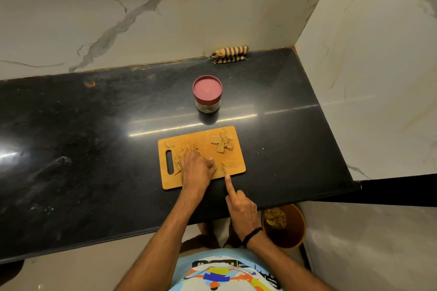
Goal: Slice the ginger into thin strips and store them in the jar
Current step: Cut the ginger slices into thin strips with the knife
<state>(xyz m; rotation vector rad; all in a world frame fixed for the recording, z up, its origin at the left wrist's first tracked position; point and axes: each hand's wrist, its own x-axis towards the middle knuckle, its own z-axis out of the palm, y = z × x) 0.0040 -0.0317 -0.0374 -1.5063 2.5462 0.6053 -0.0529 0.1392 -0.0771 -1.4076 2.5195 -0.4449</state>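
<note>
Evidently mid-cut: the left hand (196, 169) presses bent fingers onto the ginger strips (186, 149) at the left of the cutting board (203, 140). The right hand (241, 210), just beside it, curls round what seems a knife (225, 166). A slip could nick those near fingertips. The jar (207, 95) stands lidded, farther back.

The worktop (94, 149) is seen as glossy black, faintly mottled grey. The walls (118, 19) are white marble, veined grey. The cutting board (204, 139) is orange-brown, the ginger (222, 142) pale tan. The jar (207, 107) is capped by a maroon lid (207, 88). A tan-and-dark striped cloth (230, 54) is shown at upper centre. Green is glimpsed on the knife (234, 191). The shirt (224, 274) is light blue, printed orange, yellow and blue.
</note>
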